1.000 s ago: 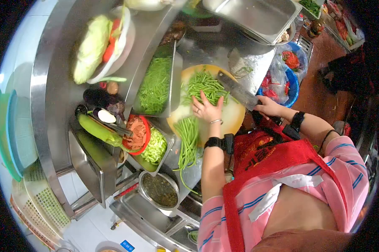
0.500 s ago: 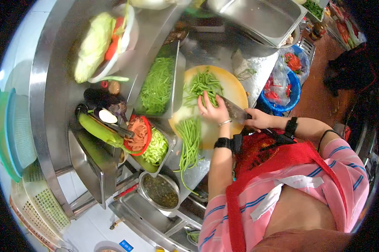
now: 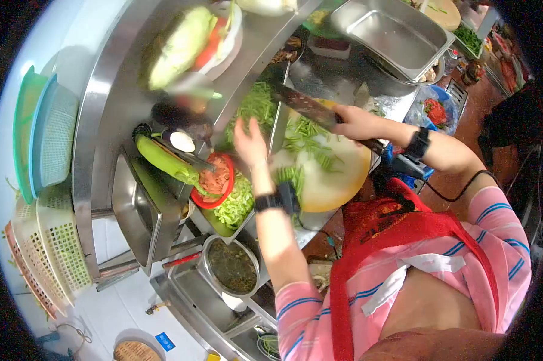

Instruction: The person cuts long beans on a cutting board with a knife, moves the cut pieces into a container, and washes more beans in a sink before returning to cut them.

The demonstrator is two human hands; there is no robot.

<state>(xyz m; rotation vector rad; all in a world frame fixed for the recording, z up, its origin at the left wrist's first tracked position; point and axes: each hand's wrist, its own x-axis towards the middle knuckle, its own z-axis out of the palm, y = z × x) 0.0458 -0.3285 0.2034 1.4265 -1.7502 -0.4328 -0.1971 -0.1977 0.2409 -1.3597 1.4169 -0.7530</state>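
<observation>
Over the metal tray of cut green beans, my left hand hangs with its fingers apart, slightly blurred, and I see nothing held in it. My right hand is wrapped round the handle of a cleaver. Its blade points left across the tray's edge, above the round cutting board. Short cut green beans lie scattered on the board. Uncut long green beans rest at its left edge, partly hidden by my left forearm.
A red bowl of sliced meat sits beside chopped pale-green vegetable. Long green gourd and eggplant lie left of the tray. A deep steel pan stands at the back. Below is a pot of dark liquid.
My left hand has moved from the board to the bean tray, its fingers now apart. My right hand has lifted the cleaver and swung it leftward. Fewer cut beans lie on the board.
</observation>
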